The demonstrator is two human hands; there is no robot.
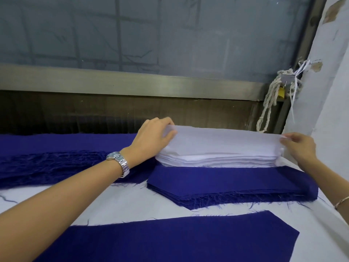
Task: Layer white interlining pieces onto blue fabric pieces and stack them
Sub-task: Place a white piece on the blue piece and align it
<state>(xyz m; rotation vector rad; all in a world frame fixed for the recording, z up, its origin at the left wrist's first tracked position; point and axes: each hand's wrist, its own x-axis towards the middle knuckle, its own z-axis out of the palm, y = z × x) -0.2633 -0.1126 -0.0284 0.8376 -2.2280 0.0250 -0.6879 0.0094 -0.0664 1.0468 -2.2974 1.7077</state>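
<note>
White sheet [222,140] is held at both ends, right on top of the white stack [217,160]. The left hand [153,137] pinches the sheet's left end between its thumb and curled fingers. The right hand [298,148] pinches the right end the same way. Both ends are lifted a little off the stack. A silver watch [119,161] is on the left wrist, and a thin bracelet [341,202] is on the right wrist.

Just in front of the white stack, touching it, lies a blue stack [236,186] with loose threads along its front edge. Left of the white stack is a frayed blue pile [56,167], and the left arm reaches over it. Farther in front of the white stack, past the blue stack, one flat blue piece [170,239] lies alone on the pale table [132,201]. Behind the white stack, to its right, a rope [268,103] and a yellow padlock [281,92] hang by the window [151,35] frame.
</note>
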